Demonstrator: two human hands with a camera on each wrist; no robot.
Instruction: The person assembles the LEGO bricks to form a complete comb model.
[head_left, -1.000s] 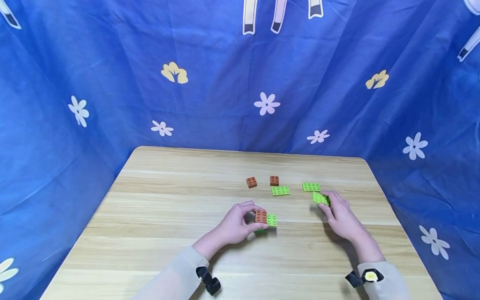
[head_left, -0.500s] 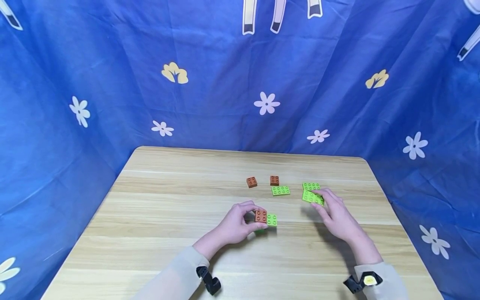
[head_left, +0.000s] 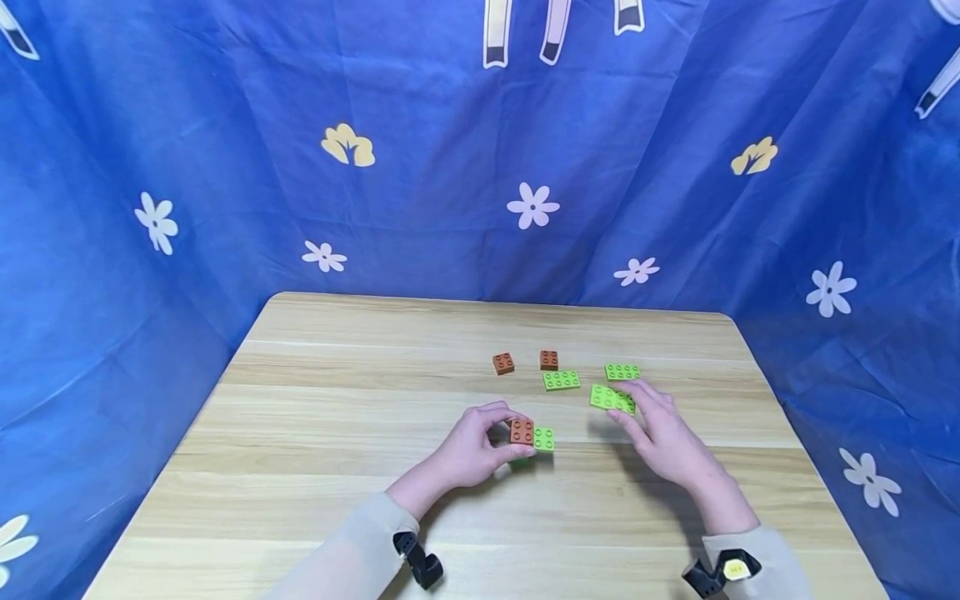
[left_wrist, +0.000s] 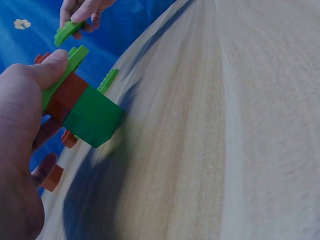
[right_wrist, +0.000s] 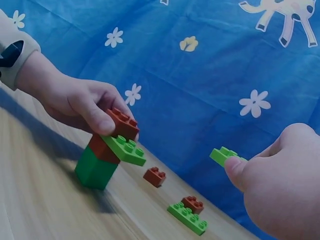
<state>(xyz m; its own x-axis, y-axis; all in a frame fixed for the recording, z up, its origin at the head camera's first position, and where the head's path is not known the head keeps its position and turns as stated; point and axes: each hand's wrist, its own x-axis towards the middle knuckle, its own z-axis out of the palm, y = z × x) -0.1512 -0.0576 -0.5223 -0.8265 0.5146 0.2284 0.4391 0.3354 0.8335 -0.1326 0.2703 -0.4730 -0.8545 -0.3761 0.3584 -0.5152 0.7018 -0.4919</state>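
Observation:
My left hand (head_left: 476, 450) grips a small upright stack of toy building bricks between thumb and fingers. A dark green block (right_wrist: 95, 169) forms its base, right at the tabletop. Over that comes a brown brick (left_wrist: 68, 97), then a light green brick (right_wrist: 131, 151) that juts out to one side. Another brown brick (head_left: 522, 431) tops the stack. To the right, my right hand (head_left: 663, 433) pinches a long light green brick (head_left: 604, 397) by one end, raised above the table, its studs up. Part of that brick is hidden under the fingers.
Farther back on the wooden table (head_left: 337, 417) lie two brown bricks, a left one (head_left: 503, 364) and a right one (head_left: 549, 361). A long light green brick (head_left: 561, 382) is close in front of the latter; another (head_left: 622, 372) lies behind my right hand. A blue curtain (head_left: 420, 208) surrounds the table.
My right hand has moved left, carrying the light green brick toward the stack, and the brick has turned flatter. The left hand and stack have stayed put.

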